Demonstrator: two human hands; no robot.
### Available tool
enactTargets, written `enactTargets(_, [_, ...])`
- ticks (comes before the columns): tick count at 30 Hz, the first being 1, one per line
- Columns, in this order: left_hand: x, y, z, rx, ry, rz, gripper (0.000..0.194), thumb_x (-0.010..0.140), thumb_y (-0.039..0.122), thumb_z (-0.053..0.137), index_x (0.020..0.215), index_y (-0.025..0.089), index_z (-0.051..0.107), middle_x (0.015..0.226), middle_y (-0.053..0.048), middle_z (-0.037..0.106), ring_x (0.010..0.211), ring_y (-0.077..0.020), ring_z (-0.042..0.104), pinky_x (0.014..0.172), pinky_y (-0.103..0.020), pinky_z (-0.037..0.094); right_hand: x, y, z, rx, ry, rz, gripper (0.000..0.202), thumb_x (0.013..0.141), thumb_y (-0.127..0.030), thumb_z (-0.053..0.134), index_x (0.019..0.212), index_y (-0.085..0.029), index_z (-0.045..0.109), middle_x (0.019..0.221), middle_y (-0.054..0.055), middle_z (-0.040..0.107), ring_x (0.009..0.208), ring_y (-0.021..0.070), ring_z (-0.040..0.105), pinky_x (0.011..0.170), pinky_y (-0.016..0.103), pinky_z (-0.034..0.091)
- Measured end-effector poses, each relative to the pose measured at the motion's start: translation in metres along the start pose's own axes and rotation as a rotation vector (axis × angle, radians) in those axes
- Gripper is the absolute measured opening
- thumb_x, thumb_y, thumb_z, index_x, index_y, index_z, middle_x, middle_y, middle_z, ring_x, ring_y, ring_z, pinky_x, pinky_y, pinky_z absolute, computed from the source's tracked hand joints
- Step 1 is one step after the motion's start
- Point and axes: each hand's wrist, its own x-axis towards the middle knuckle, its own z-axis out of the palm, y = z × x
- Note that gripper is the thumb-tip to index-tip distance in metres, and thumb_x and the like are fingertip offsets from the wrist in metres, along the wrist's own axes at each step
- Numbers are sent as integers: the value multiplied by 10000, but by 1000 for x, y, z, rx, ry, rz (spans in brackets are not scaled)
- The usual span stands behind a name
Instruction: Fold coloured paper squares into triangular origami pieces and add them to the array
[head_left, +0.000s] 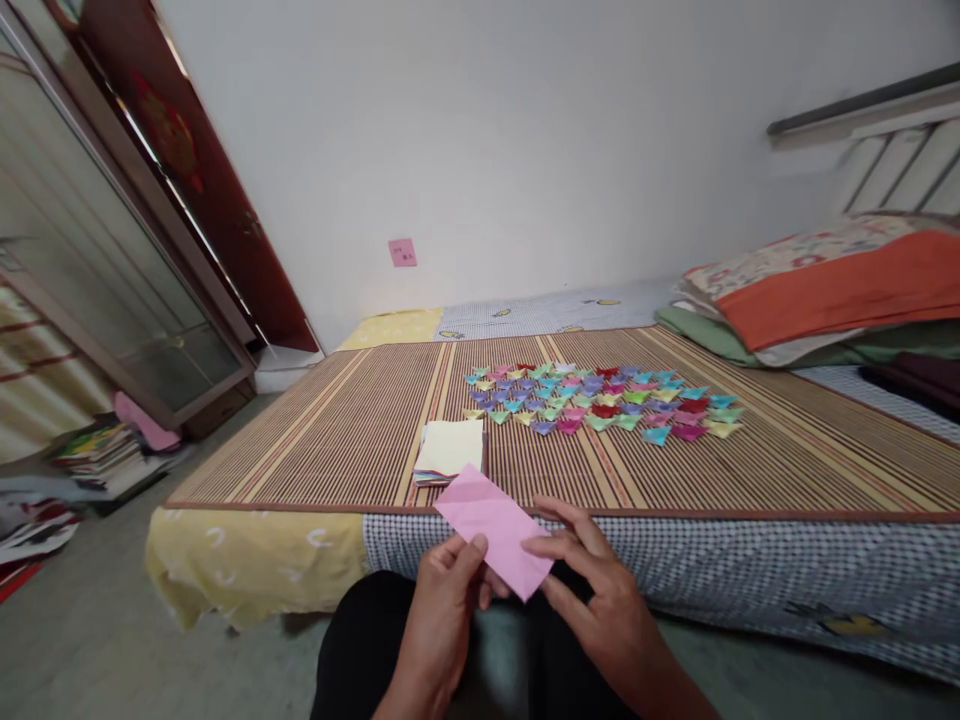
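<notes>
A pink sheet of paper (491, 525), folded to a rectangle with faint creases, is held above my lap at the bed's front edge. My left hand (450, 590) pinches its lower left edge, thumb on top and fingers beneath. At the paper's right end, my right hand (592, 585) has fingers on the upper face and the thumb at the underside or edge. Just beyond the paper lies a stack of square coloured paper (450, 448), pale yellow on top. Farther back, several small folded paper pieces (585, 400) in many colours sit in rows on the mat.
A striped bamboo mat (315, 440) covers the bed. Pillows and folded bedding (832, 285) lie at the right. A pink note (402, 252) is on the wall. Books (105, 450) are piled at the left, near a glass-panelled door (112, 220).
</notes>
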Motion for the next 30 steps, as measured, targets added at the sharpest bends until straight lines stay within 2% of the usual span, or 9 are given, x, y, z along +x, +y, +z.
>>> enactTargets(3, [-5, 2, 4, 57, -5, 19, 388, 817, 507, 768, 841, 120, 783, 693, -60, 710, 624, -143, 577, 549, -212, 431, 1, -4, 8, 84, 64, 81, 151, 953, -230, 606, 873, -241, 734, 1208, 85, 674, 1150, 237, 657, 952, 305, 518])
enactTargets(6, [-8, 1, 7, 10, -19, 32, 384, 856, 505, 732, 952, 139, 801, 884, -90, 753, 772, -181, 627, 639, -242, 495, 0, -6, 15, 198, 93, 207, 205, 983, -323, 589, 834, -214, 678, 1005, 75, 709, 926, 221, 694, 794, 288, 539])
enactTargets(9, [-8, -3, 10, -2, -44, 53, 330, 871, 445, 741, 1005, 150, 806, 936, -86, 759, 784, -163, 611, 688, -240, 503, -1, -6, 20, 274, 118, 283, 242, 976, -378, 595, 815, -204, 645, 847, 55, 691, 775, 210, 666, 697, 285, 524])
enactTargets(12, [-6, -5, 12, 1, -31, 51, 297, 819, 379, 808, 1003, 146, 816, 883, -72, 757, 726, -130, 574, 680, -215, 493, -1, -6, 23, 316, 155, 305, 259, 958, -399, 618, 790, -202, 629, 857, 61, 696, 731, 198, 631, 695, 293, 517])
enactTargets(15, [-5, -2, 16, -80, -1, 27, 277, 777, 373, 844, 919, 136, 829, 810, -63, 745, 668, -106, 548, 623, -186, 478, -1, -5, 24, 360, 180, 329, 260, 930, -418, 656, 789, -202, 625, 833, 57, 694, 696, 189, 608, 685, 297, 510])
enactTargets(20, [-5, 6, 19, -236, 23, -36, 279, 738, 347, 876, 930, 152, 827, 879, -78, 759, 740, -134, 630, 597, -185, 517, -1, 0, 29, 449, 205, 409, 297, 880, -451, 713, 757, -200, 615, 710, 26, 646, 665, 187, 615, 629, 280, 489])
enactTargets(23, [-4, 6, 17, -262, 65, -38, 268, 716, 330, 894, 909, 157, 825, 906, -74, 767, 779, -145, 666, 659, -207, 560, 0, 3, 31, 545, 196, 452, 293, 833, -454, 761, 822, -204, 609, 712, 14, 650, 652, 181, 625, 622, 280, 501])
enactTargets(28, [-3, 4, 12, -96, 31, 35, 296, 791, 386, 832, 973, 153, 821, 932, -90, 781, 850, -190, 697, 784, -277, 575, 7, 4, 22, 590, 21, 476, 464, 794, -393, 806, 1175, -193, 632, 905, 56, 731, 794, 207, 667, 747, 325, 528])
enactTargets(30, [-3, 4, 11, 0, -16, 46, 332, 817, 417, 802, 1005, 144, 814, 914, -95, 779, 838, -203, 693, 765, -287, 568, 10, 3, 17, 591, -48, 470, 394, 785, -389, 814, 1094, -181, 687, 939, 67, 739, 824, 209, 667, 758, 317, 521])
